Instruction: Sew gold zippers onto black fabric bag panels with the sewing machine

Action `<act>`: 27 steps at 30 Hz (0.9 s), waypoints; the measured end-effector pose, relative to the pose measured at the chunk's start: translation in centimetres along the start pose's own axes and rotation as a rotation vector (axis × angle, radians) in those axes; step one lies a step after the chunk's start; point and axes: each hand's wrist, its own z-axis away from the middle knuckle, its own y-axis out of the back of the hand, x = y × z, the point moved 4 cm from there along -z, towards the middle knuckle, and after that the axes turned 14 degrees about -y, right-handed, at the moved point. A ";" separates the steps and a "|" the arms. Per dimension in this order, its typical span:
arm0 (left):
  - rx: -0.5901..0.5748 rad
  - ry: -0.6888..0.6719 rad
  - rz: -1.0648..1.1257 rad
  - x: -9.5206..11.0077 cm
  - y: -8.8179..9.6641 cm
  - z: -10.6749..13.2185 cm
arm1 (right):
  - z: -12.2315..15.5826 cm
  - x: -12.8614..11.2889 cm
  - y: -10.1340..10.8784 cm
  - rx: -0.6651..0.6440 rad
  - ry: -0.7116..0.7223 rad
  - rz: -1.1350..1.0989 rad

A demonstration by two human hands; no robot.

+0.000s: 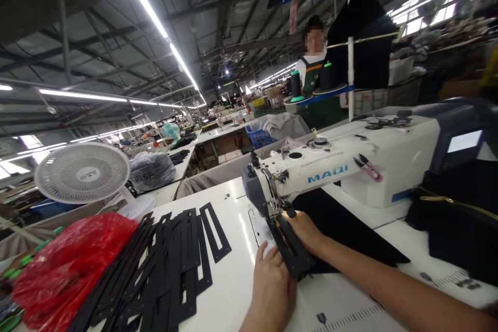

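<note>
A white sewing machine [330,166] stands before me, its needle area over a black slotted frame piece [298,257]. A gold zipper line [283,236] shows in the slot of that piece, which lies on a larger black fabric panel [346,228]. My left hand [270,280] holds the near left edge of the frame piece, fingers bent, thumb mostly hidden. Across from it, my right hand [305,231] grips the work's right side close to the presser foot, its fingertips partly hidden by the machine head. Several loose black slotted frames [190,246] lie in overlapping rows on the left.
A red plastic bag [78,264] and a white fan [83,174] stand at the left. Pink-handled thread snips [369,168] rest on the machine arm. More black fabric [462,218] lies right. A person [311,62] stands behind the thread cones [296,85].
</note>
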 end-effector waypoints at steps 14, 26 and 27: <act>-0.029 -0.161 -0.171 -0.2 0.2 0.8 | 11.7 -0.1 1.8 0.048 0.428 0.252; -0.152 -0.259 -0.201 -1.1 0.1 -0.2 | 12.0 0.1 1.5 0.068 0.386 0.334; -0.162 -0.252 -0.196 -1.3 0.1 -0.3 | 11.8 0.1 1.5 0.061 0.384 0.333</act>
